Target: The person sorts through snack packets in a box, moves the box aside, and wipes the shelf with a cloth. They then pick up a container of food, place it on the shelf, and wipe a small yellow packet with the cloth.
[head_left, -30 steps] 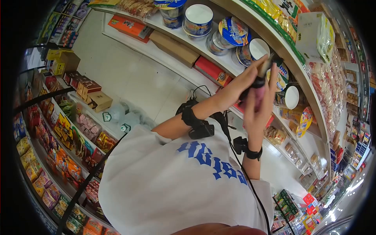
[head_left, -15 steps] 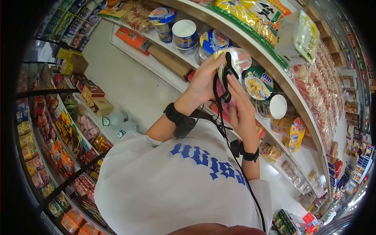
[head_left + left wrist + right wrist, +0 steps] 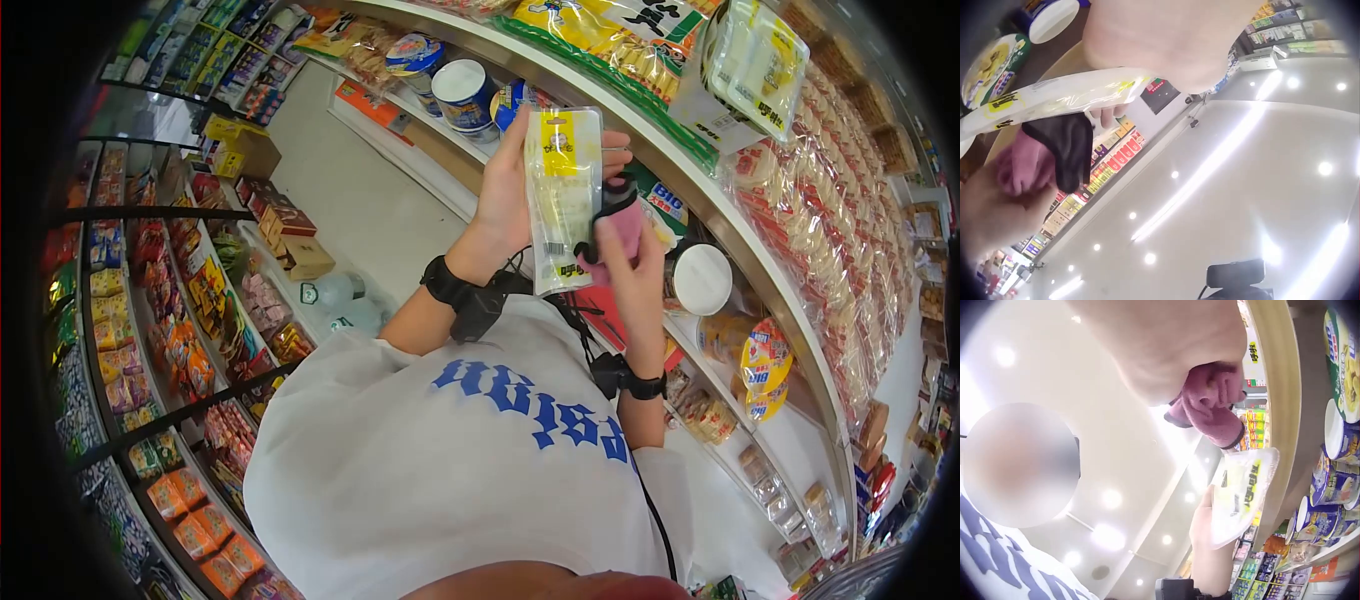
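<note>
Packet [image 3: 563,215], clear with yellow panels, is resting in the left hand [image 3: 503,205], which is gripping it between thumb and fingers, fingers reaching behind. Right hand [image 3: 638,275], just beside the packet, is pinching a pink, black-trimmed cloth [image 3: 624,222]; a white-ended tub [image 3: 703,278] is sitting beyond that hand.

Printed tubs [image 3: 463,100] on white shelf [image 3: 447,131]

Green lid [image 3: 668,198] reads "BIG"; packet [image 3: 563,200] perhaps "呼啦".
</note>
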Demonstrator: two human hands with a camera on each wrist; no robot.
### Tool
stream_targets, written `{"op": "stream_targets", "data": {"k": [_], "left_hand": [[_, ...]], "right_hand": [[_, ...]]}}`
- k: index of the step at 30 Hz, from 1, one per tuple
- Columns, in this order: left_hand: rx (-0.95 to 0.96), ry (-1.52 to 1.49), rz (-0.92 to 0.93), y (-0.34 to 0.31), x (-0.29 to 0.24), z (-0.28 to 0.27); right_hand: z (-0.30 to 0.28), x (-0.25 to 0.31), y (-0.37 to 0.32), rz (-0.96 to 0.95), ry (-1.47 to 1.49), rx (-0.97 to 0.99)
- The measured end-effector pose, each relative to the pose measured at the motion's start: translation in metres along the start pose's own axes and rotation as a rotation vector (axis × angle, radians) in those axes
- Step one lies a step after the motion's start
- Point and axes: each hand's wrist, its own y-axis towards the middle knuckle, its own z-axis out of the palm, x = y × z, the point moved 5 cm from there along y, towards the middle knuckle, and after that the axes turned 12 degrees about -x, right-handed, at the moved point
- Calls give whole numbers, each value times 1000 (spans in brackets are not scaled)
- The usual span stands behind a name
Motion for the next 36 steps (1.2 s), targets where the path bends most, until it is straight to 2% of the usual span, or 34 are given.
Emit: {"op": "stream_targets", "data": {"k": [4,7,10,13,21,23,26,27,30,31,34,36], "left_hand": [[8,80,36,-3,2,11],[9,104,56,-3,2,16],[-16,136,110,-1,-3,19],[-62,139,123,4,-11,21],[-47,136,81,38,-66,1],[8,122,51,50,-77,-5],[33,83,25,70,-88,-15],[32,65,23,76,-88,-19],[6,212,96,98,-95,-43],[-7,445,70,98,-102,-51],[112,624,50,108,-98,-62],[87,534,21,112,-98,-62]], "right_hand": [[-3,-7,6,54,45,152],[-3,-5,10,115,74,136],[4,6,16,38,85,75],[11,14,22,-62,-33,44],[53,6,26,57,-52,93],[66,-2,28,105,-64,86],[77,-7,35,144,-117,-63],[80,-3,40,1,-149,-125],[84,-3,49,5,-219,-284],[86,-3,50,26,-222,-334],[92,2,52,81,-188,-456],[92,7,50,-2,-267,-474]]}}
